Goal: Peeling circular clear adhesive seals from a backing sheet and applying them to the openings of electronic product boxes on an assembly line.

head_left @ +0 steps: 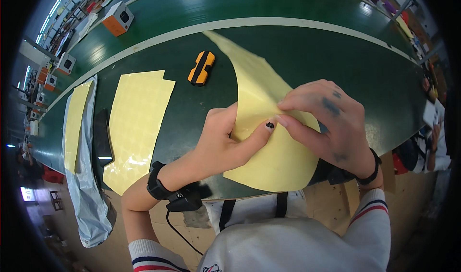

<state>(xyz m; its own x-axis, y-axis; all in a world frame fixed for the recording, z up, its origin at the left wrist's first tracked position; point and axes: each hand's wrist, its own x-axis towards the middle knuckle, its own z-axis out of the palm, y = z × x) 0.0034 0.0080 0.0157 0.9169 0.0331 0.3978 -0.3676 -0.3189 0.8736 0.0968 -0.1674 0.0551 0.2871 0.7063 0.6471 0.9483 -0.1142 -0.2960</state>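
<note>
Yellow and creased, the sheet point(276, 164) is bending above the table point(384, 94), the left hand point(225, 137) gripping its side, the right hand point(333, 123) pinching its middle; whether a layer is parting is hard to tell. Work is seeming unfinished, another sheet point(137, 123) lying untouched leftward.

The yellow sheet point(283, 161) hides most fingers of the left hand point(223, 140) and part of the near edge of the desk point(389, 99); the right hand point(333, 128) covers the spot it pinches. Clutter point(429, 82) beyond the desk's right edge is too blurred to tell; the lower frame edge cuts off the shirt point(288, 245)
</note>
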